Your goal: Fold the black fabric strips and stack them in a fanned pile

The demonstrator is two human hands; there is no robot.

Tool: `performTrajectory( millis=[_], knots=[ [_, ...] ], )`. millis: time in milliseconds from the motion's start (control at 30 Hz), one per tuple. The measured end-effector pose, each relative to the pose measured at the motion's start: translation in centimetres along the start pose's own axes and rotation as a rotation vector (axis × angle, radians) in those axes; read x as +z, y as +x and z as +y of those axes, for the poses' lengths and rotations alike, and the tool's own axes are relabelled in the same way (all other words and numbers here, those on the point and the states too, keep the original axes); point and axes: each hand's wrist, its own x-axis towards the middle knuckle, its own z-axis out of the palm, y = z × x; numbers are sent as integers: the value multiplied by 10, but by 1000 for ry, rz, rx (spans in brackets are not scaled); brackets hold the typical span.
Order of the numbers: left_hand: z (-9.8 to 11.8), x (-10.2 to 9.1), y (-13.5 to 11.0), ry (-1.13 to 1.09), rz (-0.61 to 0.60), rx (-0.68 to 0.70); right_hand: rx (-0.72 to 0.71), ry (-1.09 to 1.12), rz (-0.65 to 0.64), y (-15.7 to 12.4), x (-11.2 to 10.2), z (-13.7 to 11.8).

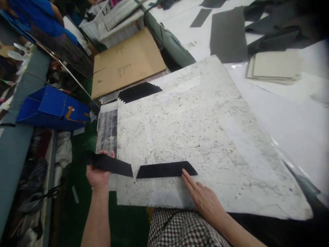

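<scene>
My left hand (99, 173) is at the left edge of a scuffed white board (167, 133), with its fingers wrapped round a black fabric strip (119, 167). One end of this strip rests on the board; the other bunches up past my hand. A second black strip (159, 170) with slanted ends lies flat to its right, a small gap apart. My right hand (203, 195) has its fingers stretched out, fingertips touching the right end of that strip. At the board's far left edge lies a row of overlapping black pieces (140, 92) with stepped ends.
Beyond the board lies a cardboard sheet (128, 61). On the white table to the right are grey fabric pieces (228, 34) and a stack of pale cards (276, 65). A blue box (51, 108) stands at left; a person in blue (43, 17) is at upper left.
</scene>
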Motion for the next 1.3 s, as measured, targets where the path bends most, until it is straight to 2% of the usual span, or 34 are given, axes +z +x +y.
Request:
performTrajectory(
  millis=[67,133,200,267,367,433,533,600,667,733,900,1000,1100,1200,1300],
  knots=[
    [26,1,13,-48,-25,62,-12,45,12,-2,2,2],
    [48,12,25,-76,-68,87,-11,118,8,-1,0,6],
    [61,31,36,14,-103,92,14,251,-20,9,-10,11],
    [62,57,43,190,-178,51,68,478,-92,31,-32,16],
    [45,103,49,418,-402,-102,180,1013,-255,89,-77,18],
    [25,133,54,486,-558,-208,219,1458,-266,136,-103,14],
    [-4,170,65,503,-763,-321,240,1987,-192,201,-119,8],
    [-19,187,76,502,-875,-340,306,2120,-171,234,-119,9],
    [-31,195,91,519,-942,-348,382,2059,-166,257,-115,15],
    [-39,194,111,567,-961,-388,447,1901,-162,274,-109,27],
    [-43,166,180,752,-967,-524,565,1536,-82,314,-97,78],
    [-45,145,228,834,-791,-481,608,1348,-27,348,-92,114],
    [-54,134,273,807,-593,-366,549,1220,15,389,-87,145],
    [-69,136,314,779,-448,-270,483,1062,52,431,-83,167],
    [-85,145,346,813,-348,-218,504,924,94,466,-83,181]
  ],
)
